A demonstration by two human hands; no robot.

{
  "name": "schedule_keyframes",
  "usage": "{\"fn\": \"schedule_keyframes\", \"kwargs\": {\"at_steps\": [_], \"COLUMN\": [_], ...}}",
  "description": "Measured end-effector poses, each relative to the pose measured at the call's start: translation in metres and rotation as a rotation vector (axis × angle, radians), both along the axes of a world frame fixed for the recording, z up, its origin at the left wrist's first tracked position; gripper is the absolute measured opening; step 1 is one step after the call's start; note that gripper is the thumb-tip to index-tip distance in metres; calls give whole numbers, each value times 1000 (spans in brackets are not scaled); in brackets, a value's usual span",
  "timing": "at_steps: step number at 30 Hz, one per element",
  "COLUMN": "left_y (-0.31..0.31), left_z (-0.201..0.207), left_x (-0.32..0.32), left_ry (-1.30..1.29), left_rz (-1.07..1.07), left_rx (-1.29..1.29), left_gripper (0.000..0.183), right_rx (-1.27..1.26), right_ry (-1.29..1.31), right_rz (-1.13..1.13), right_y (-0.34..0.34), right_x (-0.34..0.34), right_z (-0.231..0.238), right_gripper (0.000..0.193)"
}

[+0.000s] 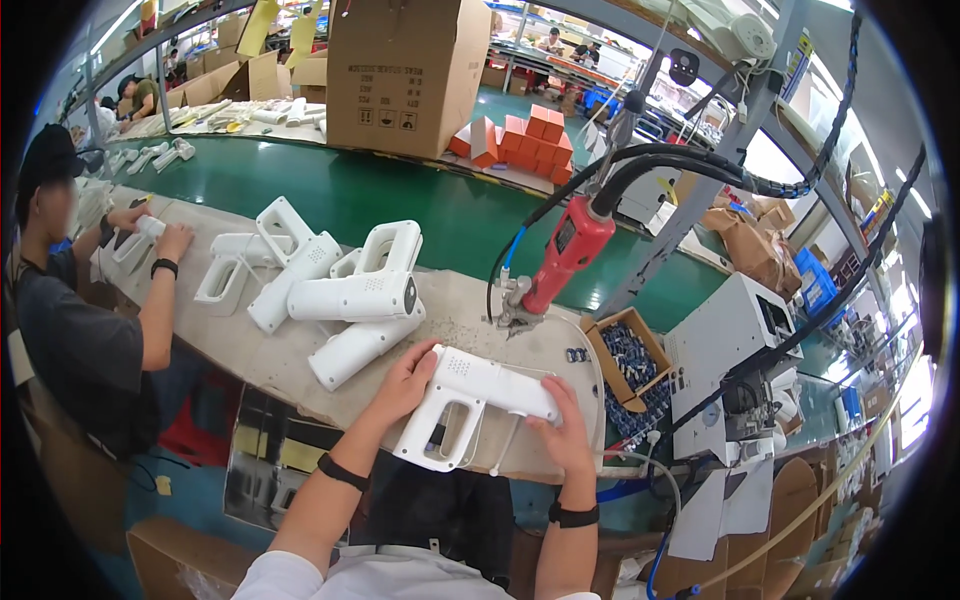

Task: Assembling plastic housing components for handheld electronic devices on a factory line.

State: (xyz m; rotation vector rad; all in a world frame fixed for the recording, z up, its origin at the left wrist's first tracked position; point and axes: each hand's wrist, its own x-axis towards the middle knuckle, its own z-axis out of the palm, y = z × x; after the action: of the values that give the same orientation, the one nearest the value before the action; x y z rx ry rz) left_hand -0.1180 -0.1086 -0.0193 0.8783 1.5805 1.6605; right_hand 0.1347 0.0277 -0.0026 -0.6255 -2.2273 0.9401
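Both of my hands hold a white pistol-shaped plastic housing point(480, 385) over the near edge of the table, its loop handle pointing toward me. My left hand point(405, 382) is closed around its left end, beside a patch of small holes. Around the right end wrap the fingers of my right hand point(564, 425). A thin white cable and a slim white stem hang below the barrel. Just beyond the housing hangs a red hand-held power tool point(566, 250), its metal tip close to the tabletop. Several more white housings point(352, 298) lie piled to the left.
A cardboard box point(628, 360) of small dark-blue parts stands at right, near a white machine point(725, 350). Black cables point(690, 160) arch overhead. A co-worker point(90, 300) handles a white part at left. Beyond the green conveyor point(250, 175) are a large carton point(405, 80) and orange boxes point(520, 140).
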Motion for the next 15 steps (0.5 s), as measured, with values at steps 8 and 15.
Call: {"fn": "schedule_keyframes", "kwargs": {"at_steps": [8,15], "left_y": [9,12], "left_z": [1,-13], "left_x": [6,8], "left_ry": [-32,-27], "left_rz": [63,83], "left_rx": [61,141], "left_gripper": [28,27], "right_rx": [-168,-200], "right_ry": [85,97], "right_rz": [30,-70], "right_y": [16,14], "right_x": [-5,-14], "right_z": [2,-10], "right_gripper": [62,61]}}
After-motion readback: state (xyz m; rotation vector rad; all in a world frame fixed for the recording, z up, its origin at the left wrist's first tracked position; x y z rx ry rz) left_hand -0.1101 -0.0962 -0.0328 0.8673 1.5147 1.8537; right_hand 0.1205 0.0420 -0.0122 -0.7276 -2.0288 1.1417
